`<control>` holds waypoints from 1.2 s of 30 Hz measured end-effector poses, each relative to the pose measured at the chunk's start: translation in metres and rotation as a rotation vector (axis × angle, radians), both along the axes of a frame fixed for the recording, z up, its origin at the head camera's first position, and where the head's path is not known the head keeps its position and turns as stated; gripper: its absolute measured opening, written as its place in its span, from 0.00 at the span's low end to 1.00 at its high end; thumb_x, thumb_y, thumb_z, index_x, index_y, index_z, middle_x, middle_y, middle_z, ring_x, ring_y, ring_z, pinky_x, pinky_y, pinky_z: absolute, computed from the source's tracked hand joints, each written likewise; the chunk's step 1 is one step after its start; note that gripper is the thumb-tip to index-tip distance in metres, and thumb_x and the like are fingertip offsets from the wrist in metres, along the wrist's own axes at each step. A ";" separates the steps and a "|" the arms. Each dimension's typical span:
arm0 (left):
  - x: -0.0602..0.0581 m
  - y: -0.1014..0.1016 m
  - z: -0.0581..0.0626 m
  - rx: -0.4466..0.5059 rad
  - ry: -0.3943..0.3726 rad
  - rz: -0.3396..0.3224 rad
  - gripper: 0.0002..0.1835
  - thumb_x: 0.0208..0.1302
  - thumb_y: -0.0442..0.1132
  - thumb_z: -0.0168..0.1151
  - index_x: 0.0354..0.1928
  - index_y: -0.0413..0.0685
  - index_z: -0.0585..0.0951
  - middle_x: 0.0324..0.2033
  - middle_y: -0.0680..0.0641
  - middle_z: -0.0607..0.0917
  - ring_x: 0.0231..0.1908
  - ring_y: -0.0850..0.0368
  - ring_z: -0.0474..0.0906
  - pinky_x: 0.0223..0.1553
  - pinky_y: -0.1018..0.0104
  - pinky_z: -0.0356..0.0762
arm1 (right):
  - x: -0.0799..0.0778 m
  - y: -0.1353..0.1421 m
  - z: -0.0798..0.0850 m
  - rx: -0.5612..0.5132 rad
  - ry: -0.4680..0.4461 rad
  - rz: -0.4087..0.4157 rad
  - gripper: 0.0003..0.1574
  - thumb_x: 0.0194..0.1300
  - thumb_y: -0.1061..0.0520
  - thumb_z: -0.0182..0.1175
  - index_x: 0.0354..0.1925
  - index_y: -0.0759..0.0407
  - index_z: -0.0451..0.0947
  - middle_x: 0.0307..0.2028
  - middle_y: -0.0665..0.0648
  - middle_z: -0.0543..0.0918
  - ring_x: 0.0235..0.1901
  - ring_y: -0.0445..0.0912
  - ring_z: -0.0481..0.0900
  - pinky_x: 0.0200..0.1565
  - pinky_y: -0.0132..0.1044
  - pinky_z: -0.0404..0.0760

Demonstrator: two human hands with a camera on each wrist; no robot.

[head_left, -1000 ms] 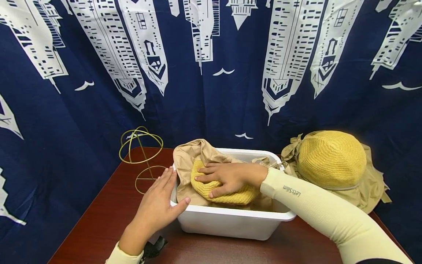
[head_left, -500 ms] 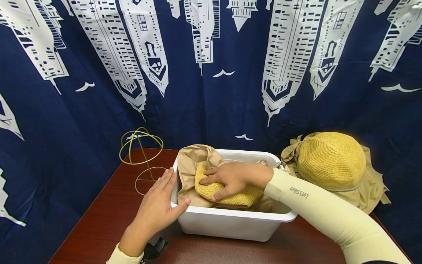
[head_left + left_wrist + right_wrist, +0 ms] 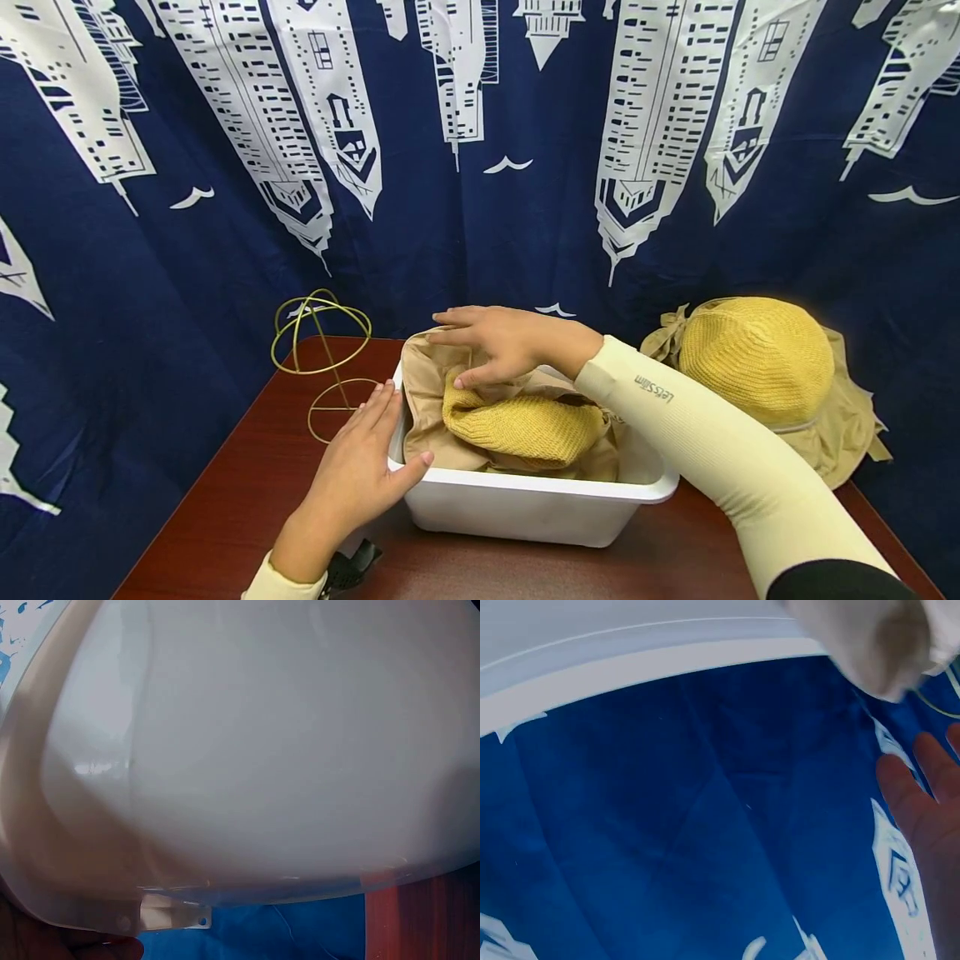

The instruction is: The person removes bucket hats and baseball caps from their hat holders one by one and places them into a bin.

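A yellow knitted hat (image 3: 532, 427) with a tan cloth brim (image 3: 423, 383) lies crumpled inside a white plastic tub (image 3: 525, 510). My left hand (image 3: 356, 467) rests against the tub's left rim with straight fingers, thumb out over the front corner. The tub's pale side (image 3: 285, 750) fills most of the left wrist view. Over the back left of the tub, my right hand (image 3: 510, 342) hovers with fingers spread, overlapping the tan cloth in the head view. In the right wrist view its fingers (image 3: 904, 787) are extended, with nothing gripped.
A second yellow hat (image 3: 757, 358) with a tan brim stands to the tub's right. Behind the left hand is a thin gold wire stand (image 3: 339, 379). The dark red table (image 3: 225, 500) ends at a blue curtain (image 3: 465, 242) printed with white buildings.
My right hand has lifted off the yellow knit in the tub and moved up toward the back rim. The tan brim has settled further inside the tub. The left hand stays put.
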State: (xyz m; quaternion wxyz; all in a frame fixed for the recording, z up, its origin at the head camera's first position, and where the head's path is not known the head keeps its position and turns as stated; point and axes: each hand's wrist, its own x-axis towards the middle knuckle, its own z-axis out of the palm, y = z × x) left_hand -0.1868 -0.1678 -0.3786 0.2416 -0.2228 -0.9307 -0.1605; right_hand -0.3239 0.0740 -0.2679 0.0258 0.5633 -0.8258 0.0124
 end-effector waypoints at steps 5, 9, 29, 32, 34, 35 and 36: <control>0.001 0.001 -0.001 0.001 0.003 -0.010 0.47 0.62 0.62 0.61 0.68 0.28 0.67 0.69 0.32 0.66 0.70 0.39 0.62 0.66 0.42 0.63 | -0.017 -0.013 -0.017 0.012 -0.045 -0.045 0.46 0.68 0.31 0.53 0.76 0.48 0.60 0.77 0.57 0.52 0.76 0.53 0.45 0.73 0.48 0.48; 0.002 0.002 -0.001 -0.004 0.006 -0.013 0.47 0.63 0.63 0.59 0.69 0.28 0.67 0.69 0.33 0.66 0.70 0.40 0.61 0.66 0.43 0.63 | -0.021 -0.018 -0.027 0.033 -0.080 -0.041 0.46 0.69 0.31 0.52 0.77 0.47 0.56 0.77 0.56 0.51 0.76 0.51 0.46 0.73 0.45 0.48; 0.001 0.002 0.000 -0.011 0.004 -0.001 0.47 0.61 0.62 0.61 0.68 0.28 0.68 0.69 0.32 0.66 0.70 0.39 0.62 0.66 0.43 0.62 | 0.021 0.026 -0.032 -0.004 0.006 0.196 0.53 0.64 0.29 0.56 0.76 0.56 0.58 0.76 0.60 0.55 0.75 0.51 0.51 0.72 0.46 0.53; 0.001 0.002 0.000 -0.009 0.010 0.002 0.47 0.61 0.61 0.62 0.68 0.27 0.68 0.68 0.32 0.67 0.70 0.39 0.62 0.66 0.43 0.63 | 0.025 0.029 -0.038 0.077 0.033 0.165 0.52 0.66 0.27 0.52 0.77 0.52 0.56 0.76 0.59 0.54 0.75 0.54 0.50 0.72 0.51 0.53; 0.000 0.001 0.001 -0.007 0.008 0.002 0.47 0.61 0.61 0.63 0.68 0.27 0.67 0.69 0.32 0.67 0.70 0.39 0.62 0.66 0.43 0.62 | 0.026 0.030 -0.045 0.142 0.039 0.130 0.50 0.68 0.27 0.49 0.78 0.49 0.54 0.77 0.58 0.54 0.75 0.54 0.50 0.72 0.53 0.53; 0.000 0.001 0.001 -0.008 0.004 0.004 0.47 0.61 0.61 0.62 0.68 0.27 0.67 0.69 0.32 0.67 0.70 0.39 0.61 0.66 0.43 0.62 | 0.026 0.029 -0.048 0.174 0.040 0.111 0.49 0.69 0.27 0.48 0.78 0.47 0.53 0.77 0.57 0.54 0.75 0.53 0.50 0.72 0.53 0.53; 0.000 0.001 0.000 -0.009 0.002 0.005 0.47 0.61 0.62 0.62 0.68 0.28 0.67 0.69 0.32 0.67 0.70 0.39 0.61 0.66 0.43 0.62 | 0.025 0.028 -0.052 0.200 0.037 0.092 0.48 0.70 0.28 0.47 0.78 0.46 0.53 0.77 0.56 0.54 0.75 0.51 0.49 0.72 0.53 0.53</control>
